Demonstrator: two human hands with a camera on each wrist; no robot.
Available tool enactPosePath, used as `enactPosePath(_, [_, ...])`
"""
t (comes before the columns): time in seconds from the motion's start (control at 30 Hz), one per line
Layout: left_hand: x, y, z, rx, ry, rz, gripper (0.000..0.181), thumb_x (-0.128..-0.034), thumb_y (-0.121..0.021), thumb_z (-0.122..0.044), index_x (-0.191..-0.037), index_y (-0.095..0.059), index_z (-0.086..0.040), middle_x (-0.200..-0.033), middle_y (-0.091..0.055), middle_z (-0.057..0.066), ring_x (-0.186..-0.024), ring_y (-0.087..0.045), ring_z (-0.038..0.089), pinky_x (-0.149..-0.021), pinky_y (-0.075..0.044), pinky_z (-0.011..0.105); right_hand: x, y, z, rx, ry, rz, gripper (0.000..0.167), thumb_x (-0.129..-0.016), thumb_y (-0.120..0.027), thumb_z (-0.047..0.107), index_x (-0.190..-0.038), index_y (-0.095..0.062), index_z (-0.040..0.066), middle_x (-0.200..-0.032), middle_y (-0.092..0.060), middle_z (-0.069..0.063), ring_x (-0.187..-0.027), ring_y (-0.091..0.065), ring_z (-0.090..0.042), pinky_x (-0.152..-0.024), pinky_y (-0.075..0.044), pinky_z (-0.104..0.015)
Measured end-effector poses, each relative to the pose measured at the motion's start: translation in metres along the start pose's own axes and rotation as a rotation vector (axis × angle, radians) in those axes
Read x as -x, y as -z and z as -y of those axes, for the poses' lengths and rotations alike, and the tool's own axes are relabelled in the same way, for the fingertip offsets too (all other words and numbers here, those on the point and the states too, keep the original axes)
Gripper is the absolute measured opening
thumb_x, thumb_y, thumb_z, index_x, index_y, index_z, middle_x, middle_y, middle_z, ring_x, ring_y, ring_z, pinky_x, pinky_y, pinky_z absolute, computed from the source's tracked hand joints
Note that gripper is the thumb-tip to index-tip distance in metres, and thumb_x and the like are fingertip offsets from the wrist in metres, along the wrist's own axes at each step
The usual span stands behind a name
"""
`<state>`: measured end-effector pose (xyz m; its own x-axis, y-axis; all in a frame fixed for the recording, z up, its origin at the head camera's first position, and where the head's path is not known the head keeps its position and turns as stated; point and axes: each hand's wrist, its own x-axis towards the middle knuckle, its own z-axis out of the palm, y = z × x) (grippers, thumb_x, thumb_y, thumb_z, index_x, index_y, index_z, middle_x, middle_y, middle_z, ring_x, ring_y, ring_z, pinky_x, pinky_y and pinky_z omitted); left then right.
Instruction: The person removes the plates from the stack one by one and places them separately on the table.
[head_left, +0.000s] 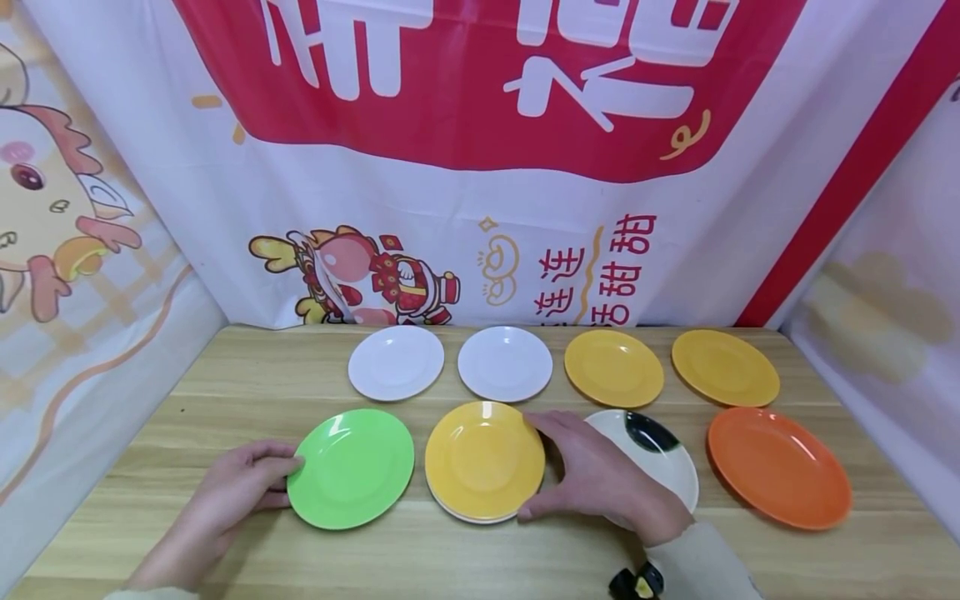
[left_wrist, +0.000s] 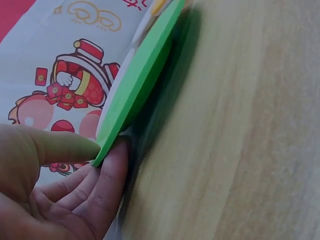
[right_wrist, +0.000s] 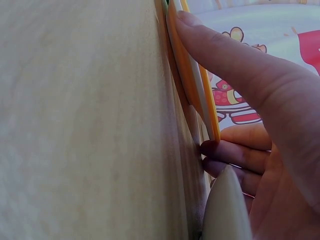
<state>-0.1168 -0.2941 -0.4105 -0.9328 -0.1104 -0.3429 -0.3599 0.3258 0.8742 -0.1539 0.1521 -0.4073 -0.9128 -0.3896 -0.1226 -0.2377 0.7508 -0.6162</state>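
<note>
A green plate point(head_left: 351, 468) is at the front left of the wooden table. My left hand point(head_left: 238, 490) pinches its left rim, thumb on top and fingers beneath, as the left wrist view shows. To its right, a yellow plate point(head_left: 485, 458) sits on another plate, whose pale edge peeks out below. My right hand point(head_left: 588, 467) holds this stack by its right side, the thumb at the near rim and the fingers at the far rim. Partly hidden behind that hand and forearm is a white plate with a dark patch point(head_left: 654, 442).
Along the back lie two white plates point(head_left: 395, 363) and two yellow plates point(head_left: 613, 367). An orange oval plate point(head_left: 780, 468) lies at the right. Printed cloth point(head_left: 420, 192) hangs behind the wooden table point(head_left: 360, 567) and at both sides.
</note>
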Motion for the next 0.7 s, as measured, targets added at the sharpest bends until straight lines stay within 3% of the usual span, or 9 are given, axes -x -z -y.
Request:
enactPosePath(0.4, [-0.0028,-0.0049,-0.0065,-0.098,-0.027,-0.058,0.049,-0.1057,-0.066,-0.015,-0.144,-0.053,0.013,-0.104,-0.077,0.004,-0.085,-0.071,0.011,-0.073,-0.066,0.031,0.0,0.0004,0.001,0.009,-0.004,0.002,0.123,-0.057,-0.1,0.069,-0.16,-0.052,0.021,-0.159,-0.056,-0.001,-0.149,-0.05,-0.026,-0.126,-0.042,-0.056])
enactPosePath(0.7, [-0.0054,-0.0052,-0.01,-0.284,-0.087,-0.093,0.044,-0.1037,-0.069,-0.018,-0.135,-0.061,0.012,-0.109,-0.074,0.017,-0.086,-0.067,0.014,-0.066,-0.065,0.03,0.0,0.0001,-0.0009,0.003,-0.002,0.003,0.123,-0.057,-0.099,0.07,-0.16,-0.052,0.022,-0.159,-0.055,0.0,-0.15,-0.049,-0.026,-0.126,-0.042,-0.057])
